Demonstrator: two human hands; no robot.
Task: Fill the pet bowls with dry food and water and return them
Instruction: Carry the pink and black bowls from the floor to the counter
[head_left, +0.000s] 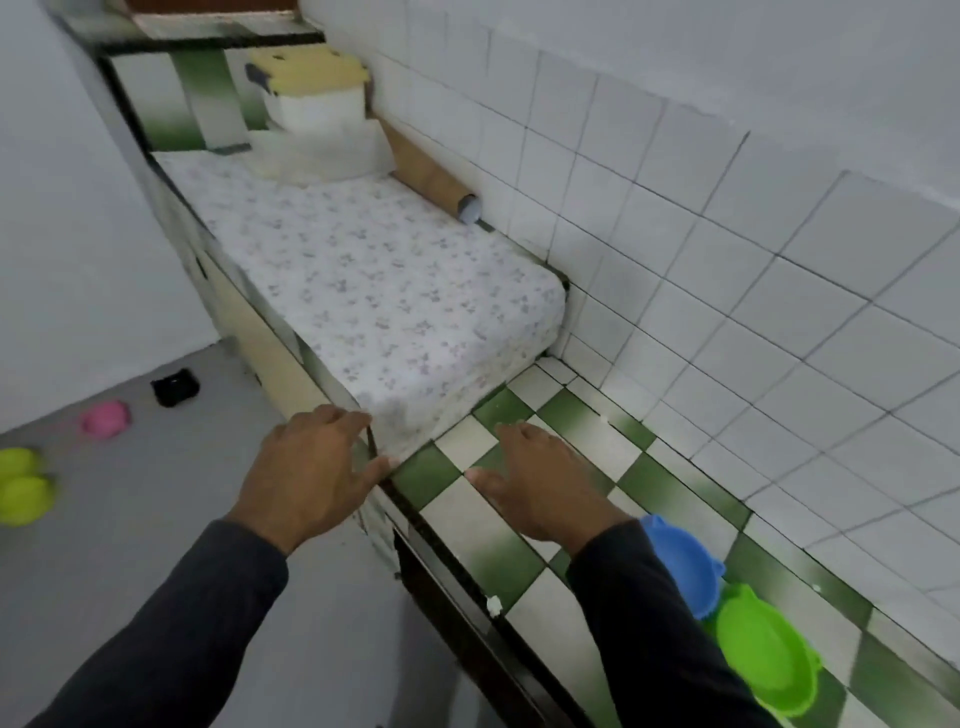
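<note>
A blue pet bowl and a green pet bowl sit on the green-and-white checkered counter at the lower right, partly behind my right sleeve. On the grey floor at the left lie a pink bowl, a yellow-green double bowl and a small black bowl. My left hand hovers at the counter's front edge with fingers spread, holding nothing. My right hand is over the checkered tiles, fingers extended and empty.
A raised block covered in floral-print cloth fills the counter ahead. At its far end stands a white container with a yellow lid on a white box. A cardboard tube lies along the white tiled wall.
</note>
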